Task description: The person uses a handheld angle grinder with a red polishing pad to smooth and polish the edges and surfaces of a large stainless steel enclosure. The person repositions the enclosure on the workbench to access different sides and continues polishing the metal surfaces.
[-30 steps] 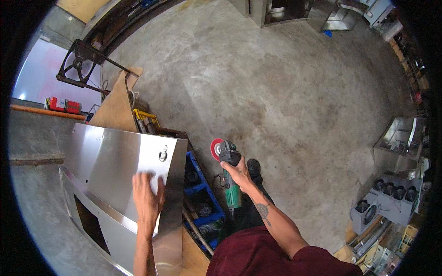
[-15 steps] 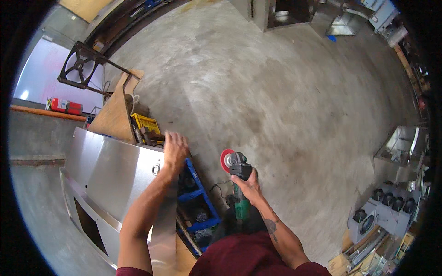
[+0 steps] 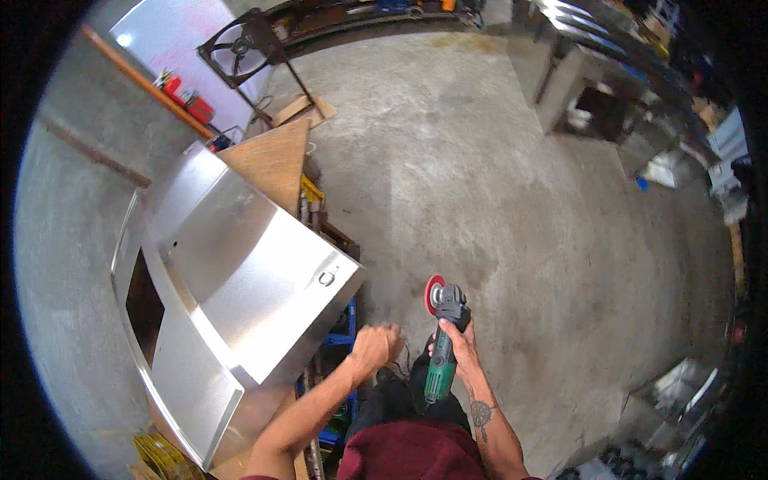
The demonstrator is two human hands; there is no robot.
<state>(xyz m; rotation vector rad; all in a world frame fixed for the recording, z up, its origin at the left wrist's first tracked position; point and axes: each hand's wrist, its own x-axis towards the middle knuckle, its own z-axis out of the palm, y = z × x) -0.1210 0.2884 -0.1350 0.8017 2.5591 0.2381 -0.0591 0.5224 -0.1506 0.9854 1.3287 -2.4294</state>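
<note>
Concrete floor (image 3: 520, 224) stretches wide ahead and rightward; a shiny steel cabinet (image 3: 248, 256) fills the left. Between its right edge and the green-black angle grinder (image 3: 438, 381) hangs the left hand (image 3: 378, 347) — fingers curled, whether around anything I cannot tell. The right hand (image 3: 464, 346) clamps its fingers around the grinder.

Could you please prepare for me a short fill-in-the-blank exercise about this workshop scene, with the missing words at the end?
1. The right hand holds an angle grinder, whose body is black and ____.
2. The round disc on the angle grinder is mainly ____ in colour.
3. The fire extinguisher is in the upper ____ part of the picture.
4. The tattoo is on the ____ forearm.

Missing words: green; red; left; right.
</note>
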